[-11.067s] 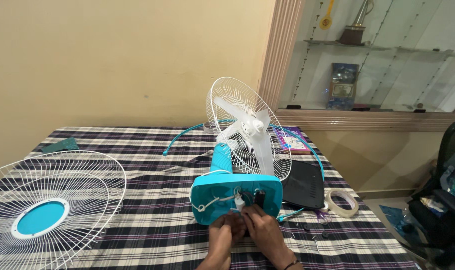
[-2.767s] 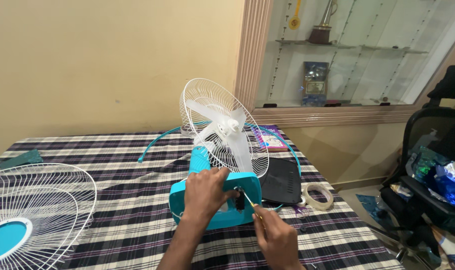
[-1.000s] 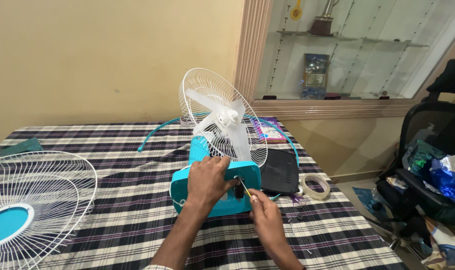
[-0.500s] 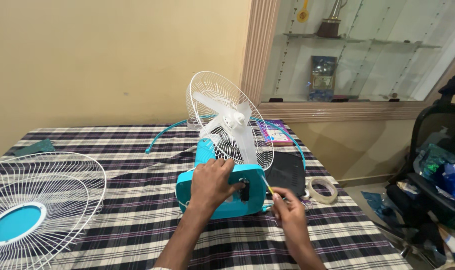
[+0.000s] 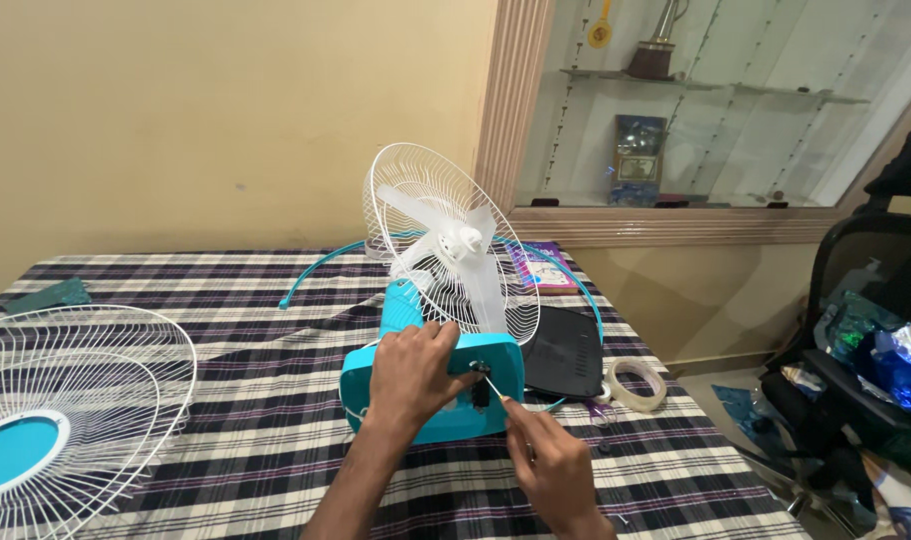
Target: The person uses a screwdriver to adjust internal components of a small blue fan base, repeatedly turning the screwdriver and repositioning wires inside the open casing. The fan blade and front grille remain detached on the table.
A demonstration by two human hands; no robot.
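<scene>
Fan base (image 5: 445,395), turquoise and boxy, lies on the checked cloth of the surface (image 5: 225,440), with the white rear grille and blades (image 5: 450,250) rising behind it. Left hand (image 5: 410,375) is clamped over the base's top edge. Right hand (image 5: 550,470) pinches a thin screwdriver (image 5: 497,388), its tip at the dark opening in the base. A loose front grille (image 5: 65,400) lies at left; a tape roll (image 5: 635,383) and black box (image 5: 565,352) sit at right.

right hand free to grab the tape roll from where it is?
Probably not freely: the right hand pinches a thin tool against the fan base. The tape roll lies unobstructed on the cloth to its right.
</scene>
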